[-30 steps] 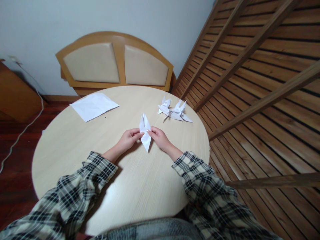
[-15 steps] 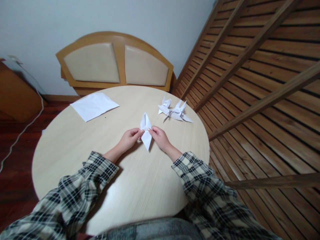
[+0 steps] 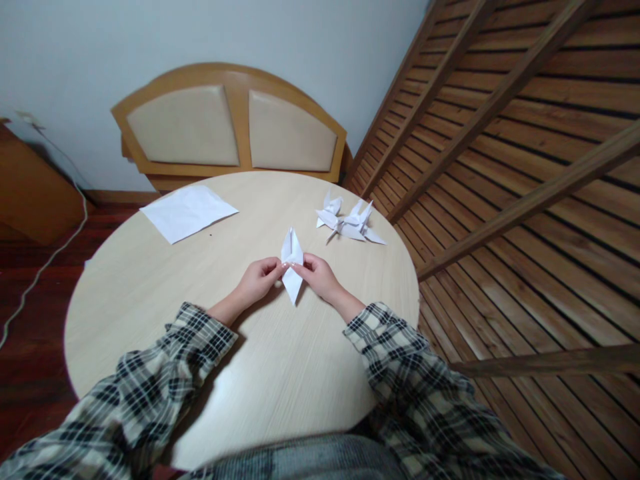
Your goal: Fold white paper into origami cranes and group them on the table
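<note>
Between my hands is a piece of folded white paper (image 3: 293, 285), long and diamond-shaped, with a slit down its far half. My left hand (image 3: 261, 277) pinches its left edge near the middle. From the other side my right hand (image 3: 320, 275) grips the right edge, its thumb lying across the paper's middle. Both thumbs are on top and nearly meet; the fingers underneath are partly hidden. Several folded white paper cranes (image 3: 350, 221) sit clustered beyond my right hand. Farther off to the left lies a flat sheet of white paper (image 3: 190, 212).
The round pale wooden table (image 3: 280, 373) fills the middle of the view. Behind it stands a headboard (image 3: 243, 127) with cream panels against the wall. A slatted wooden partition (image 3: 525, 200) rises close on the right. A white cable (image 3: 55, 253) runs along the floor at left.
My right thumb has slid left across the paper's middle, closer to the left thumb. The folded paper has shifted slightly toward me, its near tip a little to the left.
</note>
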`<action>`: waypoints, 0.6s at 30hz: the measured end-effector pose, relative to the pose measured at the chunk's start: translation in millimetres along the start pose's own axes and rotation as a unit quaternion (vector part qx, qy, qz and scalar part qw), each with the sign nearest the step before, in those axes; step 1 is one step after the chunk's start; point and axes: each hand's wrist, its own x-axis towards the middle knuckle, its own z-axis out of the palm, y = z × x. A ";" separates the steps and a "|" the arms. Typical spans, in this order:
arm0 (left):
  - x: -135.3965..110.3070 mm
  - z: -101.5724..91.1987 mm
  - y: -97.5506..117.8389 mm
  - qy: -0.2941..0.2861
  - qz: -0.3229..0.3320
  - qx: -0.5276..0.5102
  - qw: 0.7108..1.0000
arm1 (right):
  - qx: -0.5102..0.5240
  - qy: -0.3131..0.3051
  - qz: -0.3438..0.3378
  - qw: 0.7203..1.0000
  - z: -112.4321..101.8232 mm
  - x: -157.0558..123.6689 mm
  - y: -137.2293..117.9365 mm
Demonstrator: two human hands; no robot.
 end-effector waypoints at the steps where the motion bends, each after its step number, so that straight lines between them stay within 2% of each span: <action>1: -0.2 0.2 -0.3 0.000 0.004 0.006 1.000 | 0.011 -0.004 0.002 1.000 -0.3 0.3 0.5; 5: -1.6 0.8 -0.1 -0.001 0.019 0.036 0.999 | 0.046 -0.024 0.008 0.999 -2.6 0.6 -1.2; 11: -2.8 0.9 2.3 0.001 0.034 0.057 0.998 | 0.045 -0.040 0.005 0.998 -6.3 -0.6 -6.4; 18: 0.9 1.1 -2.4 0.029 0.026 0.047 0.998 | 0.019 -0.015 -0.006 1.000 -2.6 -0.5 -8.0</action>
